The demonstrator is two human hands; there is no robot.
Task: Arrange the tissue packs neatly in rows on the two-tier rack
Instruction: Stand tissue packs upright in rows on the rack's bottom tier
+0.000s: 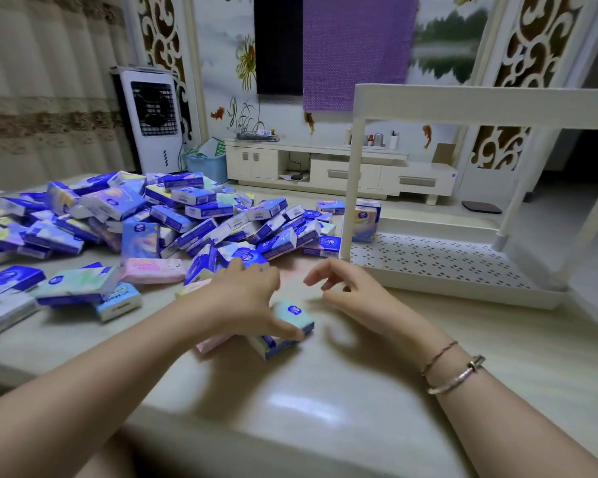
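A big heap of blue, purple and pastel tissue packs (173, 215) covers the left half of the table. The white two-tier rack (463, 274) stands at the right; its perforated lower shelf is bare apart from one pack (366, 219) standing upright at its far left corner. My left hand (246, 301) lies over a small stack near the table's middle, thumb pressed on a mint-green pack (292, 313), with a pink pack (211, 343) beneath. My right hand (346, 288) hovers just right of it, fingers apart, holding nothing.
Loose packs (76, 284) lie at the near left of the table. The table's front edge (290, 429) runs close to me. Behind stand a TV cabinet (325, 170), a white fan unit (151, 122) and a blue basket (206, 165).
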